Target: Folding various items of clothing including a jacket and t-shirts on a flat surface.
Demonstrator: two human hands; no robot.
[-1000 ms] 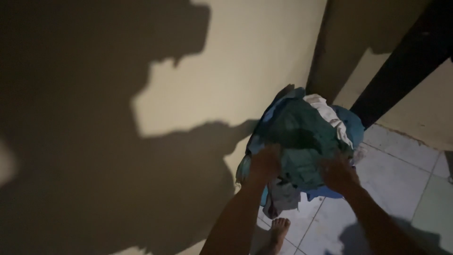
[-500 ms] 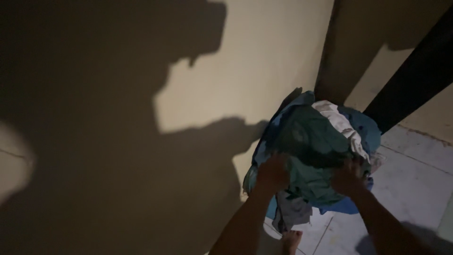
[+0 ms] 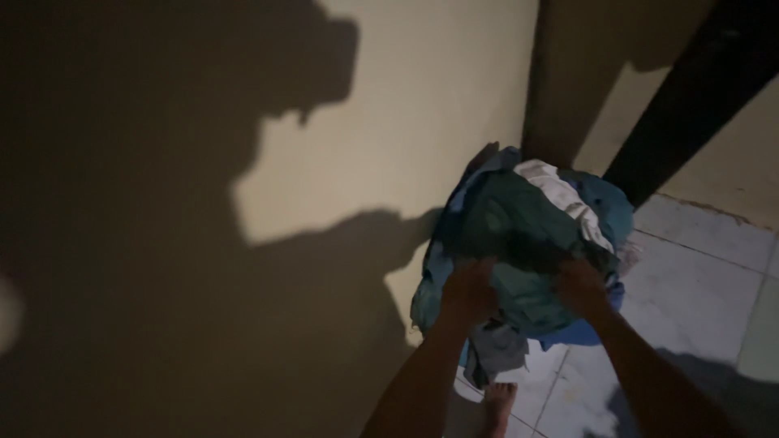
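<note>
Here, taking the bundle of clothes (image 3: 531, 235) as the landmark, everything to its left is a plain yellowish wall (image 3: 422, 105), much of it covered by a large dark shadow (image 3: 146, 227). The bundle itself sits in the right half of the view, held up in the air close against that wall: a heap of teal and green cloth with a white piece across its top and blue and grey pieces hanging from its underside. The left hand (image 3: 469, 290) presses on the lower left of the bundle, its fingers curled into the green cloth and gripping it. The right hand (image 3: 579, 285) is on the lower right of the bundle, its fingers likewise dug into the fabric, though the dim light blurs them. Directly under the bundle, a bare foot (image 3: 497, 403) stands on the pale tiled floor (image 3: 698, 276), which spreads out to the bundle's right. Above and to the right of the bundle, a dark post (image 3: 690, 89) slants up past the wall corner.
</note>
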